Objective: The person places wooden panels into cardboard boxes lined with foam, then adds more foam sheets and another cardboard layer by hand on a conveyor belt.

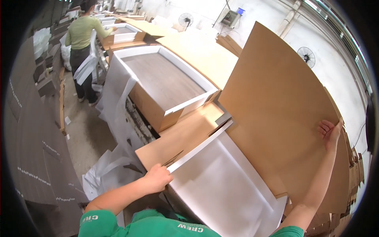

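My right hand (331,133) is raised at the right, its fingers closed on the far-right edge of a large brown cardboard sheet (272,106). The sheet stands tilted up along the right side of a box lined with white foam (221,185). My left hand (158,178) is closed at the near left corner of that box, on its white foam edge strip (197,147). Its fingertips are partly hidden. Thin dark lines, too unclear to name, lie just beyond it on a flat brown cardboard piece (177,136).
Beyond stands another open carton (162,118) with a white foam rim around a grey-brown panel. White wrapping sheet (114,170) hangs at its left. A co-worker in a light green top (83,31) stands farther along the line. Dark stacked panels (35,138) fill the left.
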